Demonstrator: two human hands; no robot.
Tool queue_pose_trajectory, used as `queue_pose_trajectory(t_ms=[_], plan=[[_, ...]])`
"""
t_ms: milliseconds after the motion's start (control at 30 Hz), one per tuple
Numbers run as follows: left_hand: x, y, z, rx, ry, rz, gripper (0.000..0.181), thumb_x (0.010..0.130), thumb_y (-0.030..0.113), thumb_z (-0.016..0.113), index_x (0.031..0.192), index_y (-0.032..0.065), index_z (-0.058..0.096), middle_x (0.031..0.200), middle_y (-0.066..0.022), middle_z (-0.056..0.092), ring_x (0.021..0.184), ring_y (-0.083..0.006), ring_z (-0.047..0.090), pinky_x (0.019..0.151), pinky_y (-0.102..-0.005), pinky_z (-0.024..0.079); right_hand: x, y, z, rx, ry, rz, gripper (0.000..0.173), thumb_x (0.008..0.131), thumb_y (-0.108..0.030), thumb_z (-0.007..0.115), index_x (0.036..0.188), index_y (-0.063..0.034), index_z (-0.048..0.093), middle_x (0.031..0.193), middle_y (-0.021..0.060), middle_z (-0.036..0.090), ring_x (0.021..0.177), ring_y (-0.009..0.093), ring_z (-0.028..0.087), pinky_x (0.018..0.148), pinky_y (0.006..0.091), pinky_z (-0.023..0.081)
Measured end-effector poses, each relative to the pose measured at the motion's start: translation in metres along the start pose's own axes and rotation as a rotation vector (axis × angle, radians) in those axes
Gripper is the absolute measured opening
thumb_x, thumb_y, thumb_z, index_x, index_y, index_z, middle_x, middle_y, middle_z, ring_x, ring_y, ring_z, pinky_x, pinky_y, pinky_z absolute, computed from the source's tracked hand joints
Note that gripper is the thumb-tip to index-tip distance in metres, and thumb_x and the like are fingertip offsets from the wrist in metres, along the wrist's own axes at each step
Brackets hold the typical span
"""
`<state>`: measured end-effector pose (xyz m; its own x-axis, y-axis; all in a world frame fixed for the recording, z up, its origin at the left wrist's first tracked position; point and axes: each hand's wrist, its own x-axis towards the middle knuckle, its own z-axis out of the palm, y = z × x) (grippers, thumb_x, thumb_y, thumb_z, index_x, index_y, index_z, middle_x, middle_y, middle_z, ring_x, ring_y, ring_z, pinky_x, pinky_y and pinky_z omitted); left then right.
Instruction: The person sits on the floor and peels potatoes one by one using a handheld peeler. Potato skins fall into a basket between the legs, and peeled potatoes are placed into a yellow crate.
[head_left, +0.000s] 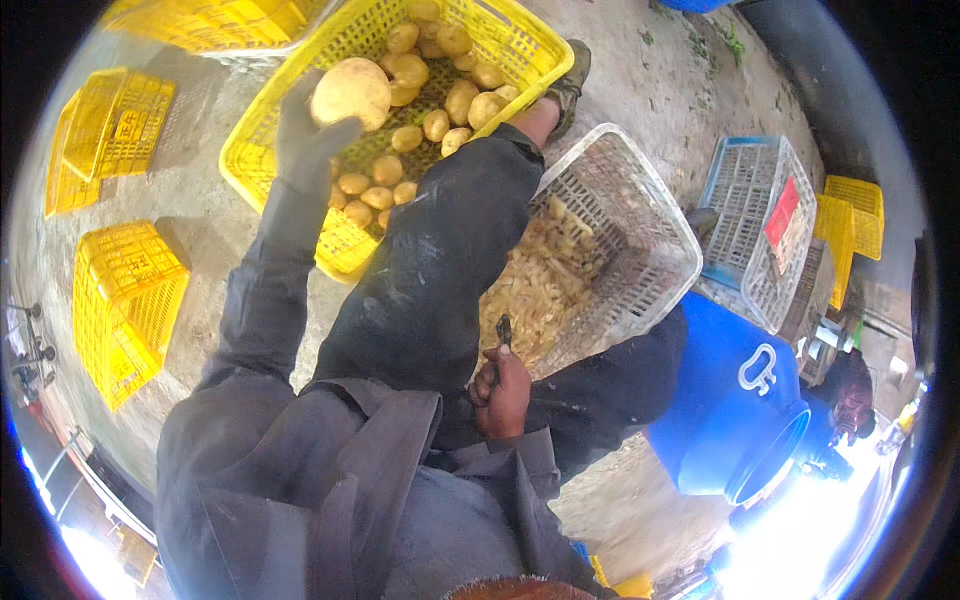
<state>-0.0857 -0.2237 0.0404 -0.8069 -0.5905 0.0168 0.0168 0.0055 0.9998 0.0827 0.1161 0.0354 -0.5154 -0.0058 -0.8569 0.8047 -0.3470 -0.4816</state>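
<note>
My left hand (309, 135), in a dark glove, is over the left side of a yellow plastic crate (259, 124), with a large pale potato (351, 93) against its palm and fingers. Several smaller potatoes (459, 103) lie in the crate beneath. My right hand (502, 394), bare, is closed around a small dark-handled tool, probably a peeler (504, 330), near my lap. Just beyond it, between my legs, a dirty white plastic crate (645, 195) holds a heap of pale peelings (536, 289).
Yellow crates (131, 300) stand on the concrete floor at left. To the right are a grey-white crate (784, 232) with a red patch and a large blue plastic barrel (720, 397). A person (851, 390) is at the far right.
</note>
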Motion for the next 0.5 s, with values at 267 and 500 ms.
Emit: queue_pose_trajectory(t_ms=[267, 500], plan=[[-0.081, 0.073, 0.017, -1.214, -0.336, -0.315, 0.087, 0.075, 0.062, 0.063, 0.136, 0.0041, 0.039, 0.132, -0.0175, 0.046, 0.118, -0.0347, 0.049, 0.093, -0.0546, 0.047, -0.014, 0.003, -0.003, 0.023, -0.083, -0.072, 0.029, 0.096, -0.033, 0.050, 0.095, -0.0038, 0.052, 0.058, -0.0010, 0.038, 0.043, 0.010, 0.035, 0.039, 0.0266, 0.027], [-0.129, 0.113, 0.070, -1.332, -0.532, -0.628, 0.063, 0.091, 0.053, 0.048, 0.130, 0.0031, 0.047, 0.126, -0.0180, 0.055, 0.117, -0.0327, 0.054, 0.091, -0.0513, 0.050, -0.011, 0.012, -0.021, 0.027, -0.077, -0.237, 0.031, 0.097, -0.032, 0.049, 0.096, -0.0018, 0.052, 0.058, 0.0006, 0.041, 0.042, 0.012, 0.038, 0.039, 0.0277, 0.030]])
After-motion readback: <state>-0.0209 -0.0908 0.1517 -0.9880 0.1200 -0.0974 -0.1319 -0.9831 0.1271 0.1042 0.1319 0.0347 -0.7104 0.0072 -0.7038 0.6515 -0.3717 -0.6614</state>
